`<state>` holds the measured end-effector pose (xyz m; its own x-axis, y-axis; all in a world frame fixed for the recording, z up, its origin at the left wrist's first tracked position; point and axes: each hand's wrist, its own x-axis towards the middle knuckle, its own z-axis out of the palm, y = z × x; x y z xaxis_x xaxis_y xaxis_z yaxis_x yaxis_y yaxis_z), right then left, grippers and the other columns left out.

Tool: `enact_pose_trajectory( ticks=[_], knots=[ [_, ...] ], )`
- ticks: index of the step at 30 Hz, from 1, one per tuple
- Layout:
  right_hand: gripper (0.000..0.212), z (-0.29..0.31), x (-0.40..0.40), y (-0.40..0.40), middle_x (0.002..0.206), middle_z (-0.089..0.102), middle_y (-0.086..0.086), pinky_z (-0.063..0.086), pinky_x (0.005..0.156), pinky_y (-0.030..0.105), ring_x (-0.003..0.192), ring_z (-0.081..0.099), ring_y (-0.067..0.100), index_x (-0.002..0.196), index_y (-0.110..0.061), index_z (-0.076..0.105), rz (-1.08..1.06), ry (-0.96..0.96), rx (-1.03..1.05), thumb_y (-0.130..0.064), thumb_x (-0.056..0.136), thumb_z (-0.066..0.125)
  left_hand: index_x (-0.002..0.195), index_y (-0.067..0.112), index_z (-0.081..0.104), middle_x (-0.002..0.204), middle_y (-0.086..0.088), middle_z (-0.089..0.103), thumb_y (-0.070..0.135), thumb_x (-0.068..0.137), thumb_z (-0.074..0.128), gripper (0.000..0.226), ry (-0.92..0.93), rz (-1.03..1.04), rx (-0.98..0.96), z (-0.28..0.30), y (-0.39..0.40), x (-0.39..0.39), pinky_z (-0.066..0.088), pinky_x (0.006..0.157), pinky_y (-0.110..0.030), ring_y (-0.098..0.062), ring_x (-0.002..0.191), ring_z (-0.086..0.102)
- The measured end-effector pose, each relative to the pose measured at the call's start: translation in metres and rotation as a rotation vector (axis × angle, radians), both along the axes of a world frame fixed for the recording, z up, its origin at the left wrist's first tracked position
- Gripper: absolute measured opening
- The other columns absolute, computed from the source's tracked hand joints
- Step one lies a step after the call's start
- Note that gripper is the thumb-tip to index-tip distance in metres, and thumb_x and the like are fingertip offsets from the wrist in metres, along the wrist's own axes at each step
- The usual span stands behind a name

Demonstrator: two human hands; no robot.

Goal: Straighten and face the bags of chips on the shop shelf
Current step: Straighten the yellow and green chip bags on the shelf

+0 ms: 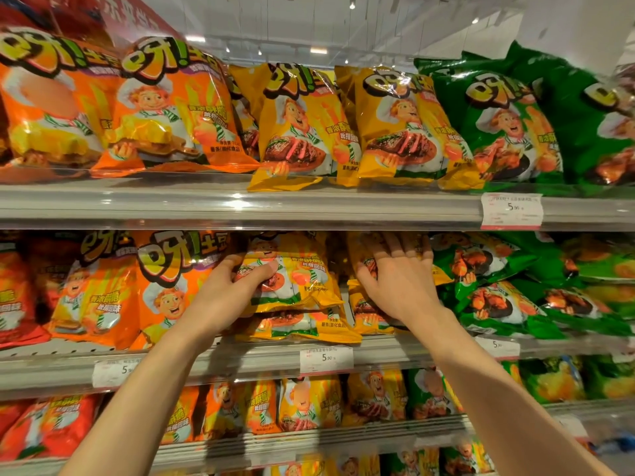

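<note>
Up close, both hands reach into the middle shelf (240,355) of a shop rack. The left hand (220,297) grips a yellow bag (295,276) of chips, with the thumb on its front and the fingers curled round its left edge. This bag lies tilted on top of a second yellow bag (299,326), which lies flat near the shelf's front lip. The right hand (398,280) is spread flat, with straight fingers pressing on another yellow bag (364,314) just beside the first ones. To the left stand orange bags (161,286), upright and facing out. To the right, green bags (498,286) lie leaning and piled on each other. The top shelf (240,204) holds the same three kinds in a row: orange bags up top (171,108), yellow bags up top (343,128) and green bags up top (515,128), all standing but a bit crooked. The low shelf (309,441) holds smaller bags (309,403), packed close. All the bags are puffy, shiny and crinkly, and each shows a cartoon cook. The shelves are smooth grey metal with clear plastic strips on the front. White price tags (326,359) sit in the strips.
</note>
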<state>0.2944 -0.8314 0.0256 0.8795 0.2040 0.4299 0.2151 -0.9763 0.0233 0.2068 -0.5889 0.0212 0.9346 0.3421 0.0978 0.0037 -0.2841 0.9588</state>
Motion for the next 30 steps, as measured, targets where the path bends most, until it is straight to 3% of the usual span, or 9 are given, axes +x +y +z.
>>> enact_pose_trajectory(
  ticks=[4, 9, 12, 15, 17, 20, 23, 26, 30],
  knots=[
    [0.056, 0.001, 0.006, -0.007, 0.125, 0.067, 0.014, 0.023, 0.116, 0.059, 0.124, 0.054, 0.035, 0.124, -0.018, 0.066, -0.065, 0.022, 0.015, -0.057, 0.1, 0.033, 0.151, 0.021, 0.033, 0.117, 0.009, 0.063, 0.056, 0.085, 0.066, 0.082, -0.006, 0.0, 0.01, -0.002, 0.002, -0.001, 0.046, 0.078, -0.028, -0.008, 0.102, 0.064],
    [0.069, 0.001, 0.004, -0.009, 0.129, 0.064, 0.015, 0.017, 0.117, 0.06, 0.128, 0.051, 0.036, 0.13, -0.017, 0.061, 0.01, 0.041, 0.093, -0.069, 0.097, 0.029, 0.152, 0.021, 0.031, 0.11, 0.014, 0.062, 0.051, 0.087, 0.067, 0.08, -0.029, -0.017, -0.016, -0.001, 0.0, -0.005, 0.043, 0.069, -0.02, -0.004, 0.098, 0.063],
    [0.064, -0.001, -0.003, -0.008, 0.133, 0.061, 0.013, 0.019, 0.117, 0.057, 0.132, 0.047, 0.036, 0.137, -0.019, 0.057, 0.069, -0.02, 0.145, -0.065, 0.098, 0.037, 0.148, 0.024, 0.036, 0.104, 0.017, 0.061, 0.049, 0.088, 0.067, 0.072, -0.04, -0.023, -0.015, 0.002, -0.002, -0.012, 0.042, 0.064, -0.015, 0.003, 0.092, 0.062],
    [0.05, -0.003, -0.018, -0.006, 0.128, 0.062, 0.011, 0.033, 0.111, 0.05, 0.125, 0.05, 0.032, 0.132, -0.017, 0.06, 0.178, -0.146, 0.288, -0.053, 0.098, 0.049, 0.138, 0.036, 0.039, 0.109, 0.016, 0.063, 0.049, 0.087, 0.067, 0.06, -0.05, -0.039, 0.005, 0.004, -0.002, -0.022, 0.044, 0.062, -0.009, 0.007, 0.088, 0.065],
    [0.04, -0.003, -0.035, -0.001, 0.116, 0.064, 0.001, 0.045, 0.098, 0.041, 0.112, 0.055, 0.021, 0.124, -0.019, 0.065, 0.252, -0.164, 0.484, -0.047, 0.098, 0.053, 0.132, 0.039, 0.039, 0.106, 0.023, 0.06, 0.046, 0.089, 0.067, 0.052, -0.063, -0.062, 0.028, 0.005, -0.002, -0.031, 0.045, 0.061, -0.006, 0.012, 0.083, 0.065],
    [0.039, -0.002, -0.059, 0.013, 0.078, 0.065, -0.013, 0.049, 0.071, 0.03, 0.075, 0.061, 0.001, 0.116, -0.027, 0.064, 0.293, 0.108, 0.73, -0.058, 0.097, 0.048, 0.131, 0.044, 0.044, 0.117, 0.028, 0.053, 0.052, 0.081, 0.072, 0.059, -0.075, -0.107, 0.072, -0.001, 0.004, -0.044, 0.05, 0.085, -0.015, 0.006, 0.107, 0.061],
    [0.058, -0.009, -0.068, 0.026, 0.068, 0.065, -0.008, 0.046, 0.069, 0.029, 0.066, 0.061, -0.003, 0.131, -0.029, 0.054, 0.314, 0.321, 0.798, -0.071, 0.092, 0.042, 0.134, 0.047, 0.045, 0.13, 0.024, 0.054, 0.064, 0.067, 0.08, 0.078, -0.027, -0.196, 0.125, -0.011, 0.013, -0.057, 0.046, 0.106, -0.033, 0.001, 0.123, 0.053],
    [0.065, -0.019, -0.073, 0.028, 0.079, 0.068, -0.008, 0.047, 0.072, 0.029, 0.073, 0.063, -0.002, 0.141, -0.029, 0.045, 0.295, 0.37, 0.842, -0.069, 0.09, 0.048, 0.137, 0.045, 0.041, 0.126, 0.014, 0.062, 0.067, 0.061, 0.082, 0.089, 0.014, -0.25, 0.093, -0.014, 0.012, -0.067, 0.052, 0.091, -0.022, -0.003, 0.108, 0.066],
    [0.06, -0.028, -0.084, 0.023, 0.086, 0.062, -0.005, 0.048, 0.061, 0.023, 0.061, 0.059, 0.002, 0.14, -0.029, 0.043, 0.318, 0.403, 0.905, -0.06, 0.091, 0.056, 0.143, 0.044, 0.032, 0.115, 0.026, 0.052, 0.085, 0.076, 0.05, 0.08, 0.077, -0.205, 0.094, -0.013, 0.0, -0.064, 0.038, 0.083, -0.019, 0.01, 0.099, 0.053]
  ],
)
